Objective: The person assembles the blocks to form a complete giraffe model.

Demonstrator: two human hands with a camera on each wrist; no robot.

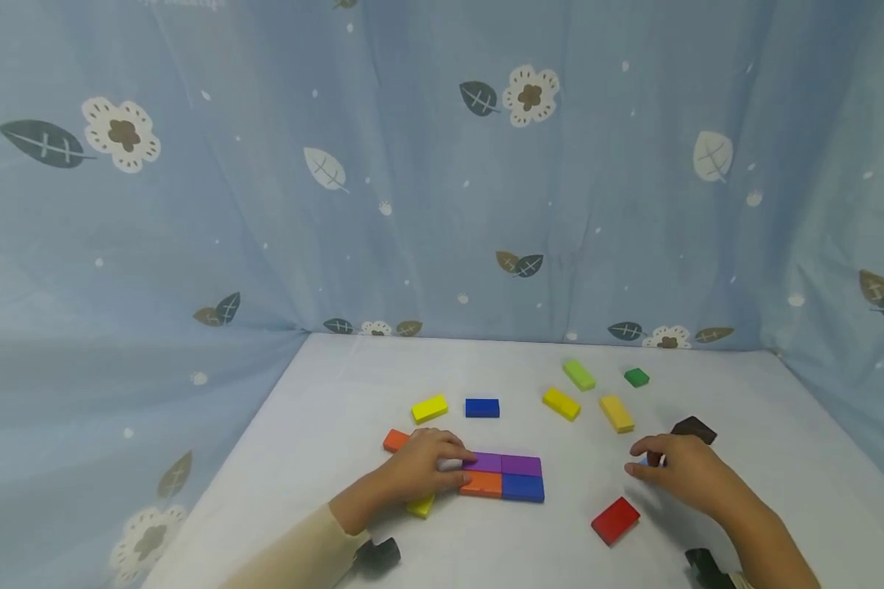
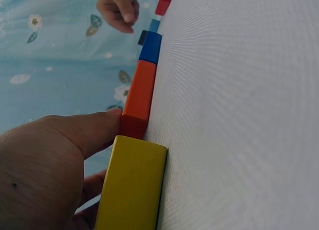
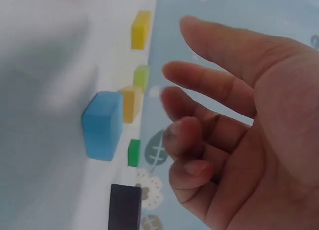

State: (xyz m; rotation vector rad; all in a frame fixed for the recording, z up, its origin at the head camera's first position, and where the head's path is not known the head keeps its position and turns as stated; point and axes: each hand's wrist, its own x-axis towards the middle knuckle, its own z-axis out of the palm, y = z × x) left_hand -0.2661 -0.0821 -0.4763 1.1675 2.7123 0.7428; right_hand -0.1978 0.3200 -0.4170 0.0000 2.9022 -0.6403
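Orange block [image 1: 482,486] seemingly to align with left hand [image 1: 423,464], merely touching it, then light-blue block [image 3: 102,125] to pinch with right hand [image 1: 688,472], parted and empty.

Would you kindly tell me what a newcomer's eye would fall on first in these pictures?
Probably the rectangle of blocks near the middle of the white table: two purple ones behind an orange and a blue, with the left grip touching its left side. Next, perhaps, the right grip at the right, hovering apart from a light blue block. The bright red block lies alone, nearer the viewer.
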